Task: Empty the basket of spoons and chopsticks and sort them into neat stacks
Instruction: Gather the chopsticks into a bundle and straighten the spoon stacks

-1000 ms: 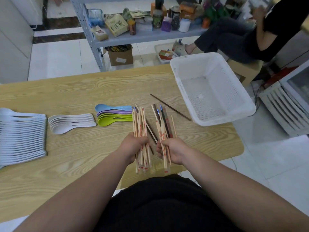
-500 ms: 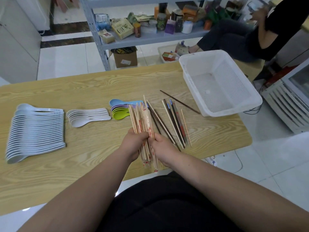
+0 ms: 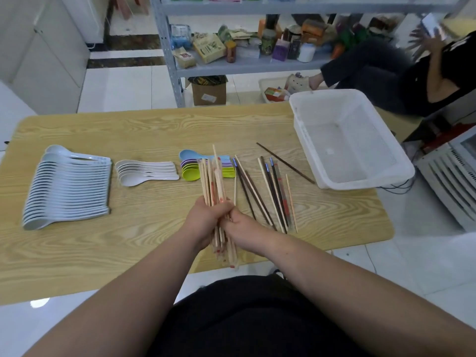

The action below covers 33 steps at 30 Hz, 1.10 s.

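So the white plastic mesh basket [image 3: 365,183] is sitting at the far right corner of the wooden tabletop [image 3: 128,240]. It's looking empty to me, just bare mesh showing, so the emptying part is pretty much done.

Spoons are looking sorted too. A long row of pale bluish-white spoons [image 3: 69,186] is lying near the left edge, and a small stack of white spoons [image 3: 146,171] is sitting just beside it. A stack of blue, purple and green plastic spoons [image 3: 190,168] is sitting around the middle.

What's left is the chopsticks. The left hand [image 3: 203,220] is wrapping its fingers round a bundle of pale bamboo chopsticks [image 3: 212,181] near the front edge, tips fanning out unevenly. The right hand [image 3: 242,225] is gripping the same bundle from the other side, lower down.

Right of the hands, a loose scatter of dark and pale chopsticks [image 3: 273,194] is lying uneven, and one dark brown chopstick [image 3: 286,163] is lying alone close to the basket. I'm guessing the bundle is needing squaring up and the scatter is needing sorting by kind.
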{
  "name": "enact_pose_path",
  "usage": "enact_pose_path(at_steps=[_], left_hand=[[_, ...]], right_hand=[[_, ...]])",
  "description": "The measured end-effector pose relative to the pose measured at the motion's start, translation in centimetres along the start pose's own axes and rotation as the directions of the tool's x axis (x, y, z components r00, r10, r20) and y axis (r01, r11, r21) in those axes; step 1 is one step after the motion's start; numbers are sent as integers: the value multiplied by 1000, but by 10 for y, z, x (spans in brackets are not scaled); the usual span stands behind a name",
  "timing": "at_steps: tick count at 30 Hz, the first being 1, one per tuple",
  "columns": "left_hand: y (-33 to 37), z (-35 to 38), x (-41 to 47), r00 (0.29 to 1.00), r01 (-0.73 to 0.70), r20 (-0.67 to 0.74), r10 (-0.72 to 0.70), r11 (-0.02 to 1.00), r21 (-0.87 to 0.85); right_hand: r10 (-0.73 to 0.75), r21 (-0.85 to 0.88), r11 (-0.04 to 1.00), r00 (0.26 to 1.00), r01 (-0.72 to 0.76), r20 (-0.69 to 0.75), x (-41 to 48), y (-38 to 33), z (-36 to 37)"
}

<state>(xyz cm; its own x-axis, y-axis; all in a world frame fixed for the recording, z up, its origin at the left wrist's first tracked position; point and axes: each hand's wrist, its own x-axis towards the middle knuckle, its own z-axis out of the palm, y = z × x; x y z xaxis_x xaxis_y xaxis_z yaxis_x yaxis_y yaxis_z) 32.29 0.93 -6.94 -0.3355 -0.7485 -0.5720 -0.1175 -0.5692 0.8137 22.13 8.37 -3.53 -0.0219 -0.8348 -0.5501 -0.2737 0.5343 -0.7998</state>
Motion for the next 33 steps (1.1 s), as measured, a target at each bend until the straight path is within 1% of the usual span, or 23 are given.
enact_pose_path(at_steps=[4,6,7,8,10,12,14,16,18,19,20,22,24,26,29,31,33], left_hand=[[12,9,0,1000,-8,-15,8,1000,-12],[17,16,-1,1000,-16,-4,16,1000,6],[20,22,-3,1000,-20,-3,20,1000,23],[20,27,-5,999,-32,-12,33,998,62],[19,37,-7,993,-82,-60,98,970,230],[18,46,-10,983,-116,-81,162,907,405],[18,56,-13,978,-145,-60,202,851,504],[17,69,-17,979,-159,-12,204,796,585],[14,84,-20,978,-174,22,209,746,643],[14,91,-21,976,-178,23,216,735,654],[14,97,-21,974,-179,12,226,736,653],[15,104,-20,972,-161,-24,233,741,652],[14,107,-19,971,-142,-54,234,743,654],[11,111,-21,969,-122,-88,231,754,646],[5,110,-22,961,-105,-137,241,774,625],[4,100,-24,952,-105,-167,257,784,612],[4,85,-25,940,-120,-186,288,785,607]], right_hand=[[7,-48,999,999,-4,54,-6,3,-24],[5,-24,1000,998,-4,64,-4,10,-39],[-2,16,1000,998,1,60,-2,12,-47],[-8,63,998,999,5,45,0,14,-54],[-51,138,989,997,58,-53,2,12,-72],[-126,198,966,970,168,-208,3,2,-97],[-217,232,928,929,292,-301,5,-11,-123],[-306,159,916,897,369,-318,7,-25,-145],[-366,73,913,883,402,-293,10,-36,-157],[-381,51,909,873,414,-306,13,-39,-159],[-378,50,908,863,417,-336,17,-39,-158],[-296,85,930,865,358,-405,27,-35,-153],[-221,157,936,872,316,-437,34,-28,-147],[-183,238,922,885,306,-428,35,-24,-141],[-200,244,927,926,285,-320,31,-17,-129],[-214,336,895,943,293,-254,31,-13,-119],[-278,425,842,942,333,-188,32,-16,-109]])
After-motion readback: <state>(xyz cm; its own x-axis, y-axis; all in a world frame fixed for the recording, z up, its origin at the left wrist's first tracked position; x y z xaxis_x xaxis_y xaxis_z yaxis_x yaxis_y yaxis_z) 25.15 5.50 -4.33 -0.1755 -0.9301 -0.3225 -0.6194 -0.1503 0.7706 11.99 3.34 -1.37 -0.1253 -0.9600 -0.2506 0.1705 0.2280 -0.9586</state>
